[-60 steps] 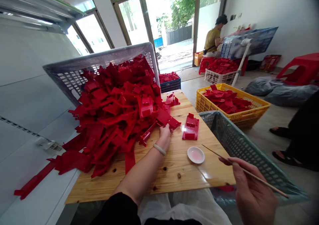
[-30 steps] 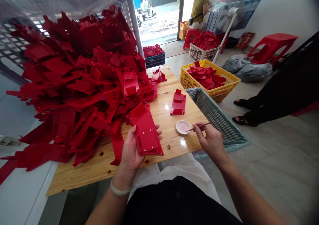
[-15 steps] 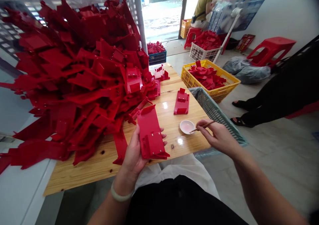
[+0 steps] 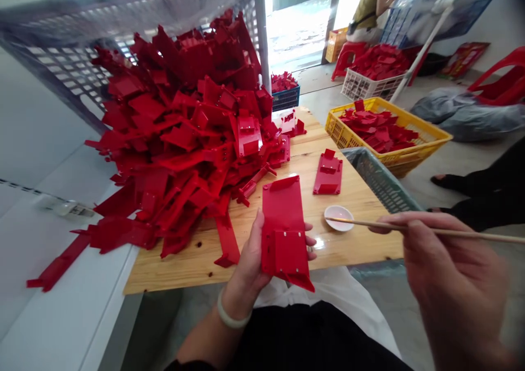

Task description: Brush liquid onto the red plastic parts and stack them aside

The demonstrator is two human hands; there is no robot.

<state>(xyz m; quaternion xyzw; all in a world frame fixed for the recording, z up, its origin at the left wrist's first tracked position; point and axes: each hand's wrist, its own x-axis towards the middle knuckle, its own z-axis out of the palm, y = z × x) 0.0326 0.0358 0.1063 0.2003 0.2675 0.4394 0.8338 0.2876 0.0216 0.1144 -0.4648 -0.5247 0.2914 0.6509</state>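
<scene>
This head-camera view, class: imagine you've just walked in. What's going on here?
A person holds a flat red plastic part on their left hand above a wooden board. Their right hand holds a thin wooden stick pointing toward a small white dish. A heap of similar red parts spills from a tilted grey crate onto the board. Farther off, a co-worker sits beside a white crate of more red parts.

left hand (image 4: 250,264): palm up, cupped, holding low in front of the body | fingers (image 4: 309,249): curled upward, tips showing at the far side | left forearm (image 4: 200,343): bare, rising from the frame's lower edge | right hand (image 4: 455,283): raised close to the head camera, pinched closed, back of the hand toward the lens
</scene>
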